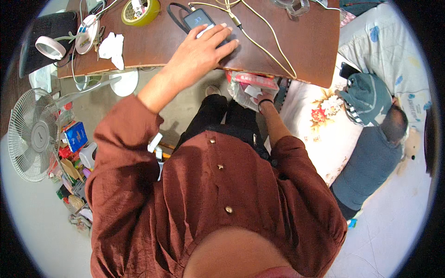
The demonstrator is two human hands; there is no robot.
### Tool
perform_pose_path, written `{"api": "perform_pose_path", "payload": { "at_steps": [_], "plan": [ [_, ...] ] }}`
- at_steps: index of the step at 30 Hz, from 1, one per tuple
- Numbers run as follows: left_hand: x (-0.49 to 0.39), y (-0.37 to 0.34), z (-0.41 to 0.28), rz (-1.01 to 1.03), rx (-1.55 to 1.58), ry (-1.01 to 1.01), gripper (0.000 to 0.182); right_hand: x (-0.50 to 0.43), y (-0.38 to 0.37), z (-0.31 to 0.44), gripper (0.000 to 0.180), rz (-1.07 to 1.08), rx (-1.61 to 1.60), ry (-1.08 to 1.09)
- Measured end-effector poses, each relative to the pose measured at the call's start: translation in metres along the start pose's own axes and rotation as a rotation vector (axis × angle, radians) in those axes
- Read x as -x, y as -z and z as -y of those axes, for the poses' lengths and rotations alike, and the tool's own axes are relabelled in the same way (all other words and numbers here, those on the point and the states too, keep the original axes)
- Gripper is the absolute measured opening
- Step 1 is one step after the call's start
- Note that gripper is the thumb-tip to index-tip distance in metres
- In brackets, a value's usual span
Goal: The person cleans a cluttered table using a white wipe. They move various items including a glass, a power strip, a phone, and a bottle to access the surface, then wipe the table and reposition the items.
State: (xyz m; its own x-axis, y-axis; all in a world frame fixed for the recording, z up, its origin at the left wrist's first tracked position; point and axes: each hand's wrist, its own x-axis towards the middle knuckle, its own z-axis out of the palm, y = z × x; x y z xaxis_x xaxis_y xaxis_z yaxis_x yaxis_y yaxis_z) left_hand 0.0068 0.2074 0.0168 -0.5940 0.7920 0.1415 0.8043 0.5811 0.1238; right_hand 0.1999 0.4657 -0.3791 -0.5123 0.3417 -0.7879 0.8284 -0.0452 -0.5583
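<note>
My left hand (205, 47) lies over a dark power bank (199, 19) on the brown wooden table, its fingers spread across the near part. The power bank has a lit display, a black strap loop at its left and a pale cable plugged in at its top. Below the table's edge, my right hand (266, 98), with a black band at the wrist, reaches into a lined waste bin (255, 81). White paper (253, 91) lies at its fingertips; whether the fingers grip it cannot be made out.
On the table (146, 52) are a roll of tape (140, 14), crumpled tissue (112, 50), a looped cable (264, 48) and a dark laptop (48, 38). A fan (34, 135) stands at the left. Another person (368, 163) lies on the bed at the right.
</note>
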Motion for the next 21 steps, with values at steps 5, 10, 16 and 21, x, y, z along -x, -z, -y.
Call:
{"api": "perform_pose_path", "payload": {
  "at_steps": [5, 10, 16, 21],
  "plan": [
    [0.038, 0.016, -0.024, -0.032, 0.192, 0.21, 0.047, -0.1, 0.007, -0.088, 0.037, 0.052, 0.312, 0.142],
    [0.106, 0.003, -0.059, 0.036, 0.248, 0.544, 0.051, -0.05, -0.028, -0.007, 0.035, 0.096, 0.806, 0.275],
    [0.142, -0.007, -0.081, 0.108, 0.338, 0.651, 0.045, -0.058, -0.054, 0.025, 0.035, 0.208, 0.923, 0.3],
    [0.159, -0.004, -0.086, 0.093, 0.378, 0.685, 0.039, -0.03, -0.027, 0.043, 0.036, 0.182, 1.052, 0.396]
  ]
}}
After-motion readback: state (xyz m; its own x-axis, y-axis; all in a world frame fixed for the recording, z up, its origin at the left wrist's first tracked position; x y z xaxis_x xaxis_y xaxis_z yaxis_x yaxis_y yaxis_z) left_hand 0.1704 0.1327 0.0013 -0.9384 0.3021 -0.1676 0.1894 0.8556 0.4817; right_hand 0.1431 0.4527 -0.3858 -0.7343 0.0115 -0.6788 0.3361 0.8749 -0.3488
